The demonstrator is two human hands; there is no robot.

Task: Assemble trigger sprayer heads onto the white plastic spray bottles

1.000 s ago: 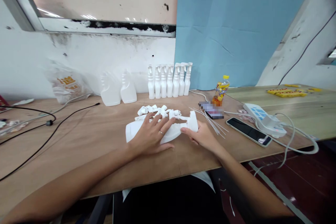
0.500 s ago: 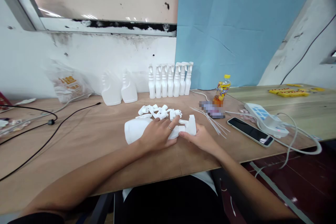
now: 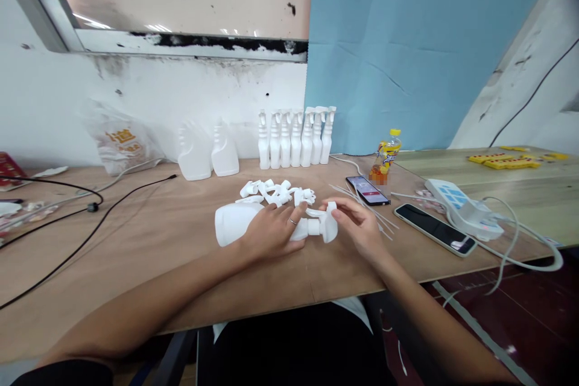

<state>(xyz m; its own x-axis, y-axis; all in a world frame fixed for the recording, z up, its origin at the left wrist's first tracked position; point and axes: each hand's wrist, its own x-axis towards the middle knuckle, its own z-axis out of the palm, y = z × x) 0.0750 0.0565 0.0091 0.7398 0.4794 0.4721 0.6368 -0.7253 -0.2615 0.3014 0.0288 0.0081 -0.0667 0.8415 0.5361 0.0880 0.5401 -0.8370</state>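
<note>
A white spray bottle (image 3: 235,223) lies on its side on the wooden table, its base to the left. Wrapped over its body and neck is my left hand (image 3: 274,229), a ring on one finger. At the right end, the fingers and thumb of my right hand (image 3: 359,226) pinch the nozzle end of the white trigger head (image 3: 329,229), which sits at the bottle's neck. Just behind the bottle lies a pile of loose white trigger heads (image 3: 275,192). Thin white tubes (image 3: 364,205) lie behind my right hand.
Several white bottles with trigger heads (image 3: 296,142) stand in a row by the wall, with two headless bottles (image 3: 194,154) to their left. On the right are a drink bottle (image 3: 388,154), two phones (image 3: 434,228) and a power strip (image 3: 465,211) with cables.
My right hand has shifted from the lower side of the trigger head to its nozzle end, and the head has turned. My left hand keeps its hold on the bottle.
</note>
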